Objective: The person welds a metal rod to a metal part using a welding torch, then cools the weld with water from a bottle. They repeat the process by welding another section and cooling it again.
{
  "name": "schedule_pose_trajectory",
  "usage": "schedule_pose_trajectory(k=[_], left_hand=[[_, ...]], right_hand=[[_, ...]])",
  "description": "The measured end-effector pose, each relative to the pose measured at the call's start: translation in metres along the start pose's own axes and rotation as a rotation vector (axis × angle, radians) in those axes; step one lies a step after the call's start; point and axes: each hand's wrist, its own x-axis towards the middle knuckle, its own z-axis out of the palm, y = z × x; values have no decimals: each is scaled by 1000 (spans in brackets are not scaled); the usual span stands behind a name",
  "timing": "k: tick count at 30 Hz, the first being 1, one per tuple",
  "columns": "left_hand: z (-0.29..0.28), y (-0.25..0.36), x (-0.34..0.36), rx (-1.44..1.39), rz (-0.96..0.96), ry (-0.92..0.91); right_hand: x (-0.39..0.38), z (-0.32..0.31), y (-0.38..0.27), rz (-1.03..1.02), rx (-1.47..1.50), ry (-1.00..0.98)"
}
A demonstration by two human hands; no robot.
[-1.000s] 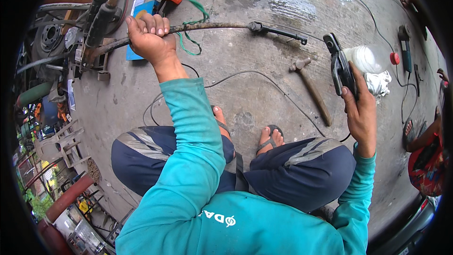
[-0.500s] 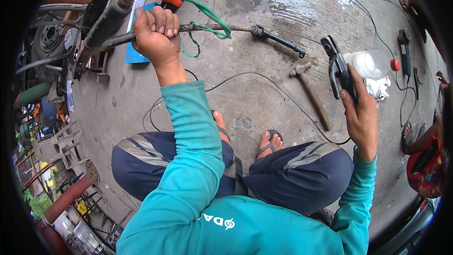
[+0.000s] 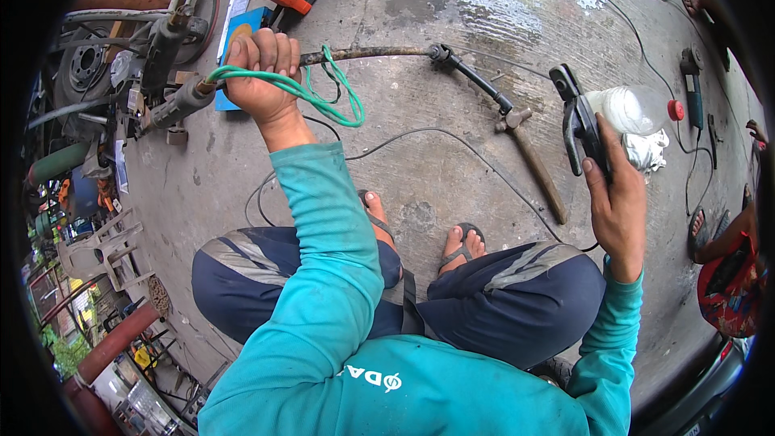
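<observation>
One shaft (image 3: 370, 52) runs left to right beyond two knees (image 3: 557, 291), its jointed end (image 3: 476, 78) bending nearer, the left hand (image 3: 266, 77) closed round it. The half-curled right hand (image 3: 618, 202) holds one black clamp (image 3: 576, 106) (pointing away); nearby lie one hammer (image 3: 539, 171), one jar (image 3: 620, 109).

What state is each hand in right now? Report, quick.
Left hand: closed around the rusty metal shaft.
Right hand: closed on the black spring clamp.

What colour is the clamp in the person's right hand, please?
The clamp is mostly black; it shows best in the head view.
</observation>
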Motion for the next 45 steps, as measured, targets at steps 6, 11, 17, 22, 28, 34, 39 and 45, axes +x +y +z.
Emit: schedule_pose_trajectory(k=[6, 11, 17, 22, 28, 34, 39, 45], left_hand=[[-6, 2, -2, -61, -36, 9], [-12, 1, -1, -106, -50, -26], [-19, 0, -2, -102, -49, -69], [-25, 2, -4, -127, -70, -103], [-30, 1, -4, -156, -82, -144], [-32, -1, -3, -151, -59, -125], [-36, 0, -2, -154, -63, -129], [-37, 1, -2, -113, -79, -157]], right_hand=[[-3, 0, 3, 66, 32, -48], [-2, 0, 7, 47, 48, -11], [0, 5, 7, 8, -2, -12], [-2, 5, 6, 3, 10, -3], [-2, 7, 8, 10, -5, -15], [-1, 13, 9, -20, -3, 15], [-1, 10, 10, 2, 0, -6], [-2, 11, 9, 36, -3, -35]])
